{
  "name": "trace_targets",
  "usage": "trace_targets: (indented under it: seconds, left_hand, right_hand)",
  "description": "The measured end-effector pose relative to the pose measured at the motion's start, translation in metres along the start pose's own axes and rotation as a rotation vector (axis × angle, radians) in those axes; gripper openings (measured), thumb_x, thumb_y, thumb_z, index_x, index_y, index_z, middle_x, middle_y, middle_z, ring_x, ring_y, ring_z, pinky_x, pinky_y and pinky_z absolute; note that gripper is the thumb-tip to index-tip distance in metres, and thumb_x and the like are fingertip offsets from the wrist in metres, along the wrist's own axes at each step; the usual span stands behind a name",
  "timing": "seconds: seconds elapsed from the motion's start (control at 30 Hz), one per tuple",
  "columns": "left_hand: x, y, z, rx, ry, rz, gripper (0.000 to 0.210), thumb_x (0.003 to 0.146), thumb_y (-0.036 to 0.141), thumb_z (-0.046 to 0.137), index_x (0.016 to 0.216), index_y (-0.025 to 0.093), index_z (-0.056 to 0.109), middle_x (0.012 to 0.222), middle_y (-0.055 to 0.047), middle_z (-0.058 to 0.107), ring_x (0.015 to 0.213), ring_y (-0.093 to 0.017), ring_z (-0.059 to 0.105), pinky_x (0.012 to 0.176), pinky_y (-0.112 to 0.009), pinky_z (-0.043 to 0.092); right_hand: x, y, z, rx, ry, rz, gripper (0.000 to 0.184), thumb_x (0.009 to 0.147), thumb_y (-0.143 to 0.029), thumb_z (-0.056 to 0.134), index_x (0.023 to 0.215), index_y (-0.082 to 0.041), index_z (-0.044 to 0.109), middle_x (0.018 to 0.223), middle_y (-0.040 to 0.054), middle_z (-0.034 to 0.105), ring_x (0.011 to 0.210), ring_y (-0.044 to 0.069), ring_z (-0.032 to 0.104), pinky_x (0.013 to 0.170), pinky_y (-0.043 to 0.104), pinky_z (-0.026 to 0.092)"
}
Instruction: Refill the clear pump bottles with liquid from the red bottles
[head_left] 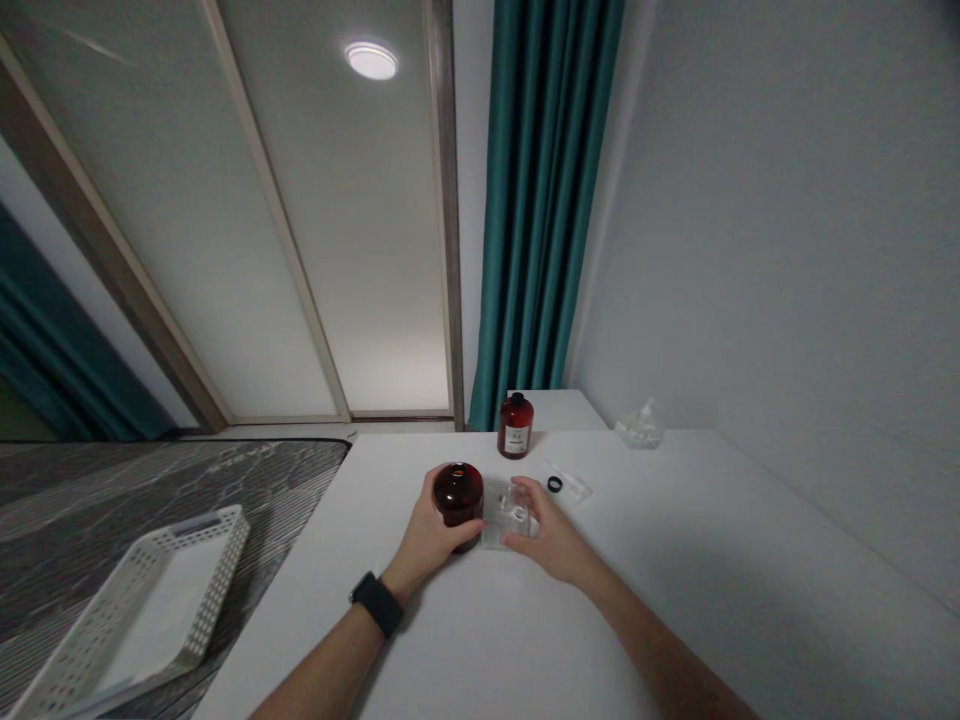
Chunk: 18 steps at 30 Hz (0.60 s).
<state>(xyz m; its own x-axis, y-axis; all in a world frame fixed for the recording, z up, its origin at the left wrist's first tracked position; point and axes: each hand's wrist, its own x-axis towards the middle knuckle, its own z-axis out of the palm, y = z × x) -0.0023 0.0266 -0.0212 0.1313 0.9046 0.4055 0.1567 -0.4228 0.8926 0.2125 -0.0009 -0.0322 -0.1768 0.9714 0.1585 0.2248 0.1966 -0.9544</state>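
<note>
Glossy dark-red rounded bottle (458, 488), lower part crossed by thumb, clasped around sides by left hand (435, 522) over white table (480, 640). Clear plastic container (495, 515), just right of bottle, gripped at right side by right hand (553, 535). Farther right, black ring (554, 484) seen. Beyond, capped red bottle with white label (515, 428) stood upright; crumpled clear plastic (641, 428) placed far right.

L hand (426, 530): dk-red btl (458, 488) | R hand (555, 535): clr plastic (495, 518) | labelled btl (515, 428) behind

Free passage across the table (750, 590), at right; dark-red bottle (458, 488), clear container (494, 514) and black ring (554, 485) in the way beyond.
</note>
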Motion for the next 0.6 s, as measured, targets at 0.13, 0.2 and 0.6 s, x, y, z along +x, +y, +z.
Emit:
trace_targets:
  seconds: [0.13,0.2,0.6]
  left_hand:
    - [0.000,0.011,-0.001,0.063,-0.028,0.033,0.067,0.065,0.022,0.079,0.123,0.019,0.047,0.118,-0.008,0.063,0.110,-0.027,0.063,0.102,-0.046,0.048]
    - [0.000,0.018,-0.002,0.093,-0.065,0.047,0.065,0.066,0.022,0.077,0.123,0.018,0.046,0.117,-0.009,0.063,0.109,-0.027,0.064,0.101,-0.045,0.049]
    - [0.007,0.035,-0.036,0.413,-0.238,0.127,0.065,0.071,0.024,0.077,0.128,0.020,0.046,0.126,-0.012,0.062,0.115,-0.029,0.062,0.101,-0.044,0.050]
  right_hand:
    - [0.000,-0.004,-0.002,-0.036,0.024,-0.011,0.069,0.067,-0.021,0.079,0.125,-0.023,0.041,0.126,0.0107,0.059,0.122,0.027,0.056,0.109,0.049,0.038]
    - [0.000,-0.008,-0.007,-0.076,0.040,-0.012,0.069,0.068,-0.022,0.080,0.126,-0.023,0.043,0.125,0.0106,0.060,0.120,0.027,0.057,0.109,0.049,0.038]
    - [-0.006,-0.018,-0.011,-0.232,-0.017,0.008,0.073,0.067,-0.019,0.081,0.131,-0.022,0.046,0.126,0.0093,0.062,0.117,0.027,0.060,0.105,0.046,0.043]
